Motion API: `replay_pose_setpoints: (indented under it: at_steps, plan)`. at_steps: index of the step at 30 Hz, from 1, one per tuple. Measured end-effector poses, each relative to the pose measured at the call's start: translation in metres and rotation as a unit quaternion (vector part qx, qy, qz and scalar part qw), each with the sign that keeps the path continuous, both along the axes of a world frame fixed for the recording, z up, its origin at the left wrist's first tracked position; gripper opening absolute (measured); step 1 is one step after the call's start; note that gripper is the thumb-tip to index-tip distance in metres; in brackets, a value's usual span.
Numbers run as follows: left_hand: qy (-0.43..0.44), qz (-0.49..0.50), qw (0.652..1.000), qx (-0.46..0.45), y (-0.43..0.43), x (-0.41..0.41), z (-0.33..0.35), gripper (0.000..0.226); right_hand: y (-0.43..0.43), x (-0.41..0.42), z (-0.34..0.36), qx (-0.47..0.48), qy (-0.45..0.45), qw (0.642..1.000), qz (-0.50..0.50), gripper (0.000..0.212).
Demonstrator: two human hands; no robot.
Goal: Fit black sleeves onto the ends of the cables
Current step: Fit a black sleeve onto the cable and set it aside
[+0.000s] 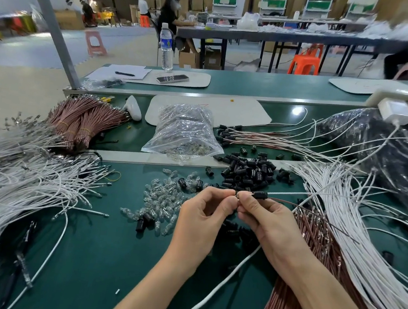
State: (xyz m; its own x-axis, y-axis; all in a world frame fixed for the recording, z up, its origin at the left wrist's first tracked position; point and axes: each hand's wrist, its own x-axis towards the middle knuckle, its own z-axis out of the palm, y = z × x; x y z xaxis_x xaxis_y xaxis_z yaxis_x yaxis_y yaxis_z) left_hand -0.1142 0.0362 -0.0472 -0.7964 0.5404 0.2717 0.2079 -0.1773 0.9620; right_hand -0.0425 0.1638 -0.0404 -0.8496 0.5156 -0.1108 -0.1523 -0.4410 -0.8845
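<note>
2 pinch grips, left hand (201,219) and right hand (273,225), on cable ends (237,195) beside black sleeve (260,194); green mat (93,255) below.

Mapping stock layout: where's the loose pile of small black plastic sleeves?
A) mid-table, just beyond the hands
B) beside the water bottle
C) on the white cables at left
A: the loose pile of small black plastic sleeves lies on the green table just beyond the left hand and right hand, which pinch a thin white cable.

Sleeve pile (248,171) on the table (93,255), bulbs (161,197) left of it, bag (185,130) behind both, left cable heap (21,174) and right cable heap (356,218) flanking them.
</note>
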Motion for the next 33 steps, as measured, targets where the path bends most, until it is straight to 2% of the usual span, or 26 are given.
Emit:
replay_pose_setpoints:
  at_steps: [3,8,12,18,20,25,28,33]
  plan:
    - [0.027,0.003,1.0,-0.01,0.0,-0.002,-0.001,0.012,0.001,0.0,0.001,-0.006,-0.002,1.0,-0.001,0.022]
    - [0.184,0.035,0.979,-0.078,-0.003,-0.008,-0.004,0.02,0.003,0.002,0.005,-0.023,-0.006,1.0,0.015,0.018]
    - [0.216,0.05,0.972,-0.081,-0.005,-0.009,-0.005,0.026,0.001,0.003,0.006,-0.051,-0.013,0.998,0.03,0.018]
    - [0.269,0.066,0.957,-0.087,-0.006,-0.007,-0.003,0.021,0.002,0.005,0.006,-0.07,-0.014,0.996,0.054,0.023]
    - [0.318,0.069,0.939,-0.107,-0.008,-0.009,-0.002,0.013,0.002,0.005,0.007,-0.064,-0.015,0.996,0.065,0.028]
    - [0.454,0.098,0.874,-0.14,-0.01,-0.011,0.003,0.016,0.003,0.006,0.009,-0.057,-0.019,0.994,0.096,0.031]
    - [0.483,0.116,0.857,-0.142,-0.01,-0.011,0.003,0.014,0.001,0.007,0.011,-0.062,-0.018,0.992,0.112,0.032]
    - [0.479,0.124,0.858,-0.14,-0.01,-0.012,0.002,0.014,0.0,0.006,0.012,-0.063,-0.018,0.992,0.109,0.032]
